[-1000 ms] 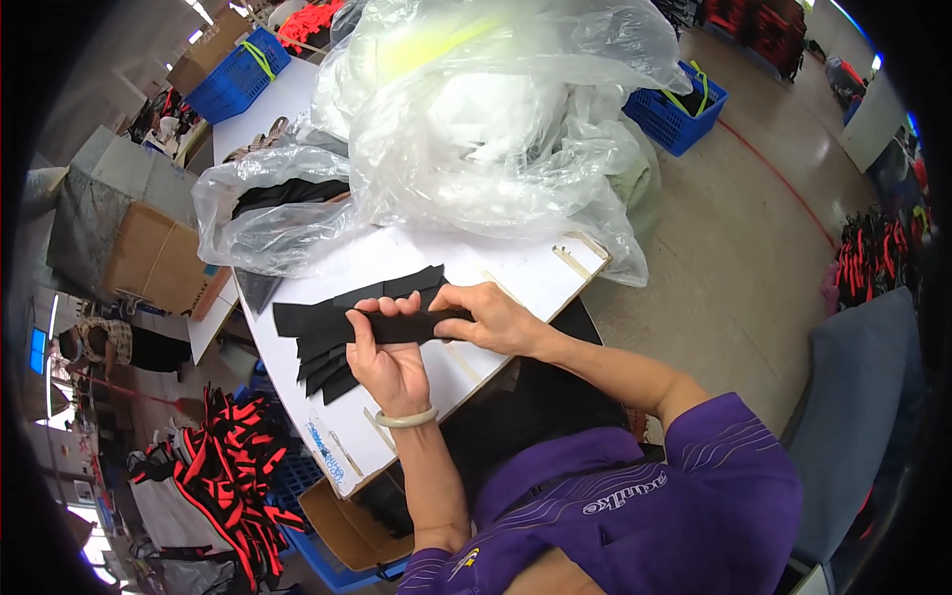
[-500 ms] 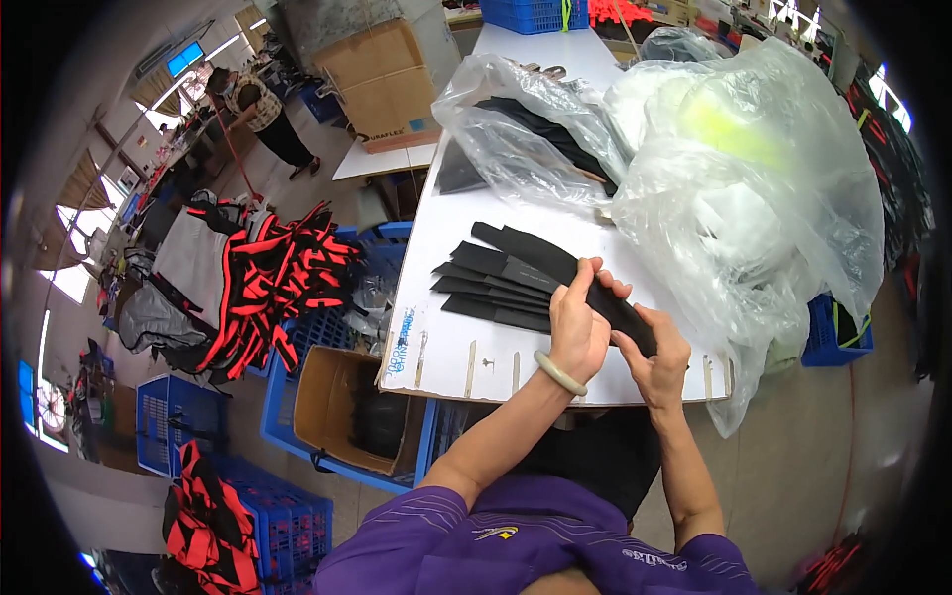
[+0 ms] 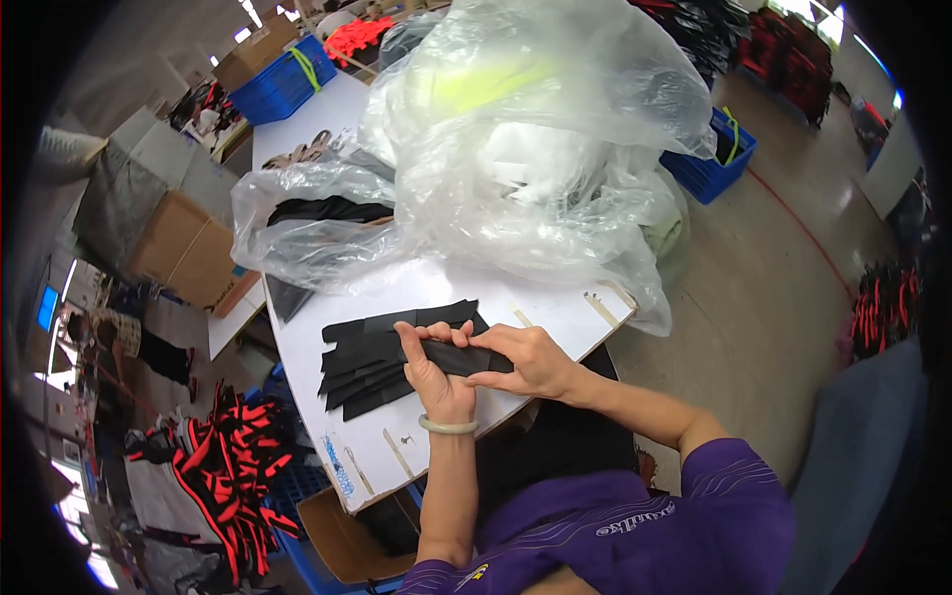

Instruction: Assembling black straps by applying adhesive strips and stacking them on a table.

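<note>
Between my hands is a black fabric strip [image 3: 452, 358], held above the near part of the white table [image 3: 327, 288]. My left hand [image 3: 441, 375], with a pale bangle at its wrist, is curled round the strip's left part, thumb pointing up. On the strip's right end, my right hand [image 3: 531, 361] closes with thumb and fingers. Beneath and to the left of my left hand lie several more black strips [image 3: 347, 362], fanned out and overlapping on the table; my left hand hides some of them.
Large clear plastic bags [image 3: 506, 188] with white and yellow-green contents cover the table's far part. A blue basket [image 3: 283, 89] stands behind. At left hang red-and-black pieces [image 3: 233, 476], near an open cardboard box [image 3: 342, 545]. Further left a person [image 3: 139, 342] stands.
My view has turned to the right, so the table appears rotated. My hands still hold the black strip, now more level, with the right hand pointing left along it.
</note>
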`<state>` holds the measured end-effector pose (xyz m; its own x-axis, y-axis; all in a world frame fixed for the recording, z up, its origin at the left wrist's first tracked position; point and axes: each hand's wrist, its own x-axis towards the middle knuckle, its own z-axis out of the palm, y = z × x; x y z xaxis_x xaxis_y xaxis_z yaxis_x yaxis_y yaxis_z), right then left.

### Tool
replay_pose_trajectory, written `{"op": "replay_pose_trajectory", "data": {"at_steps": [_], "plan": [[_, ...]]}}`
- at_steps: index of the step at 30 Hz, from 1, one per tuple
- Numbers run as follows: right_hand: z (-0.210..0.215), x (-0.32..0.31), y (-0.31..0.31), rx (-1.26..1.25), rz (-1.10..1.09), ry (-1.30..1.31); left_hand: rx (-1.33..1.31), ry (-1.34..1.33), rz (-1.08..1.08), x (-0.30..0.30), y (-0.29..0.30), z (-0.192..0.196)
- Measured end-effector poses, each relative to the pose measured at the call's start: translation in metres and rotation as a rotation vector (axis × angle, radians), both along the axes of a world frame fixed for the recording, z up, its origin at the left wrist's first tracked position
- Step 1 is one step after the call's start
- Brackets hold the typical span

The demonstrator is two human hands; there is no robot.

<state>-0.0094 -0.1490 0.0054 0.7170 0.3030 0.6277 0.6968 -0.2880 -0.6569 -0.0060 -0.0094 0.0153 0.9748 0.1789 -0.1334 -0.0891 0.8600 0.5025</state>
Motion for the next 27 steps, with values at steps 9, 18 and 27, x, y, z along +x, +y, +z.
{"op": "replay_pose_trajectory", "data": {"at_steps": [9, 18, 27], "plan": [[-0.006, 0.002, -0.004, 0.085, 0.062, 0.155, 0.056, 0.039, 0.027, 0.011, -0.005, 0.002], [0.025, 0.109, -0.038, 0.269, -0.216, 0.323, 0.226, 0.077, 0.087, 0.016, 0.016, 0.000], [-0.049, 0.326, -0.045, 0.073, -0.900, 0.690, 0.232, 0.217, -0.046, -0.049, 0.022, -0.020]]}}
